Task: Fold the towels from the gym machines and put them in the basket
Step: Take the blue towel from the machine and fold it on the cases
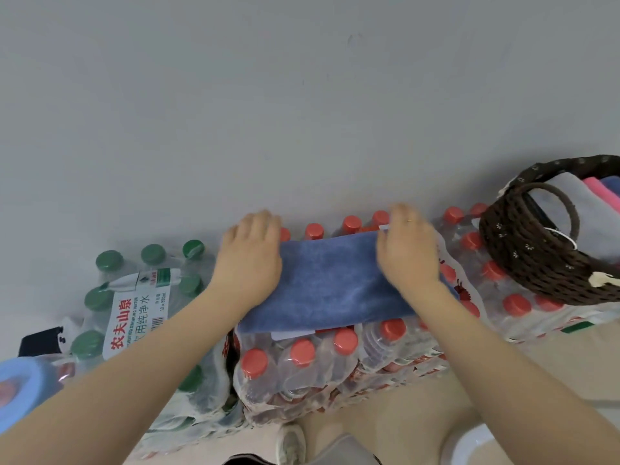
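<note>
A blue towel [330, 283] lies folded into a long strip on top of shrink-wrapped packs of red-capped water bottles [322, 360]. My left hand [250, 260] rests on the towel's left end, fingers curled over its far edge. On the right end sits my right hand [407, 250], its fingers pinching the far corner by a white label. A dark brown wicker basket [523, 253] stands on the bottle packs at the right. Inside the basket are folded towels in grey [567, 196], pink [604, 193] and blue.
A pack of green-capped bottles [141, 297] stands lower at the left. A grey wall [302, 95] runs right behind the packs. A light blue object [23, 380] is at the far left edge. My shoe [290, 444] shows on the tan floor below.
</note>
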Demonstrator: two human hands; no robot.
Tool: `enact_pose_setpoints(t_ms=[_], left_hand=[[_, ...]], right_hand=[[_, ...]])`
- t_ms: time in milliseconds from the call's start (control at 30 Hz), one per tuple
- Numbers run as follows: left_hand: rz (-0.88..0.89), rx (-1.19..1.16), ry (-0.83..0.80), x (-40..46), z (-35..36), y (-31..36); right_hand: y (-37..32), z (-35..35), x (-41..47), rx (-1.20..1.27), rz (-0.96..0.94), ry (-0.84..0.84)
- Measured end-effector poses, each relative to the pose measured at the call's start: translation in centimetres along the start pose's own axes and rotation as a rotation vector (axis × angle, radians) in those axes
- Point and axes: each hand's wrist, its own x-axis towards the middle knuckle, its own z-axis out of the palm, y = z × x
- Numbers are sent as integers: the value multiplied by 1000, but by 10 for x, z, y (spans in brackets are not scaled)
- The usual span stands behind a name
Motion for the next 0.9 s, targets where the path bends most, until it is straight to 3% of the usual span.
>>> enact_pose_setpoints(t_ms=[33,100,167,433,567,733,833,900], left_hand=[[100,-80,-28,-2,2,11],[126,-249,-231,-5,5,35],[60,-219,-412,-13,15,43],[-21,-166,-451,-21,16,38],[-72,-122,-496,-21,13,43],[-196,-25,-466,-14,8,68],[-76,-103,-437,-3,7,103],[50,-158,-445,7,9,131]], right_hand=[[-13,4,-5,85,-181,-35],[-37,13,-16,191,-454,-231],[-41,17,-22,116,-509,-430],[40,15,-8,18,-178,-467],[77,12,-4,107,-16,-513],[83,1,-14,185,97,-401],[89,-7,-17,147,99,-331],[91,-10,-13,230,130,-402]])
